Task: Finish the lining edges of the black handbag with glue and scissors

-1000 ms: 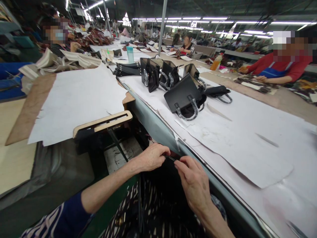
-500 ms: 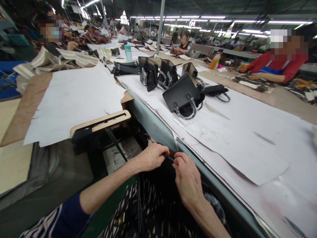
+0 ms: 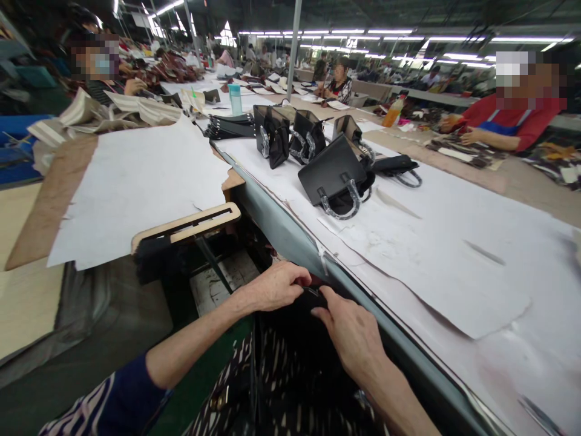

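Since half a second ago the right hand (image 3: 356,339) has dropped slightly toward the lap, and more of the small dark piece (image 3: 314,297) shows between the hands. Left hand (image 3: 275,286) curled, fingertips pinching the piece's left end; right hand pinches its right end. Piece sits just below the worktop (image 3: 281,225) edge. Farther on, black handbags (image 3: 333,172) on white paper.

Stands as one long grey-edged worktable (image 3: 290,235). Wears overlapping white paper sheets (image 3: 431,272). Bears black handbags (image 3: 333,172) with clear handles (two upright, the nearest tipped over), a stack of black panels (image 3: 229,126) and a teal bottle (image 3: 235,98) behind.
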Demonstrator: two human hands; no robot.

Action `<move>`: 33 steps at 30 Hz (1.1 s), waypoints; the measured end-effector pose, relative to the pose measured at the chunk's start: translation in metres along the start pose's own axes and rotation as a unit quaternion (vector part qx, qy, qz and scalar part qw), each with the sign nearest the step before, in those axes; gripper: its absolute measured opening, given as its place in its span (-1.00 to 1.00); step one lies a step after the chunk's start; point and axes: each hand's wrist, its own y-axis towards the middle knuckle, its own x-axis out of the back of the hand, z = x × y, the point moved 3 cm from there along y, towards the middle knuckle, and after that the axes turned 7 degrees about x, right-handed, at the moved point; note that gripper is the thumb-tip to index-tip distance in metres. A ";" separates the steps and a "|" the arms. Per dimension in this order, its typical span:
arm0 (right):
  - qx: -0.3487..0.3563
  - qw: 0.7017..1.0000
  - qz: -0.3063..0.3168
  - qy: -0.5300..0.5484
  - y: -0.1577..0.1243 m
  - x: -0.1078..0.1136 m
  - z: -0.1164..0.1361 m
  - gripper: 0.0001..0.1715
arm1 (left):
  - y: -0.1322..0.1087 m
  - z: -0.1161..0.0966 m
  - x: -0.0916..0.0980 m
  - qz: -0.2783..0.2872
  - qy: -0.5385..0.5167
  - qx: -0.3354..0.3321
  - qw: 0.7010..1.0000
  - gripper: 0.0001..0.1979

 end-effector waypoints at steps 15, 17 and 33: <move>0.017 0.994 0.109 0.022 -0.017 0.011 0.006 -0.74 | -0.091 0.013 0.009 -0.107 -0.110 0.211 0.965 -0.34; 0.022 0.994 0.104 0.010 -0.021 0.011 0.009 -0.74 | -0.090 0.008 0.000 -0.127 -0.095 0.222 0.962 -0.27; -0.010 0.994 0.100 0.050 -0.061 0.025 -0.031 -0.76 | -0.062 0.028 0.006 0.084 -0.102 0.097 0.986 -0.54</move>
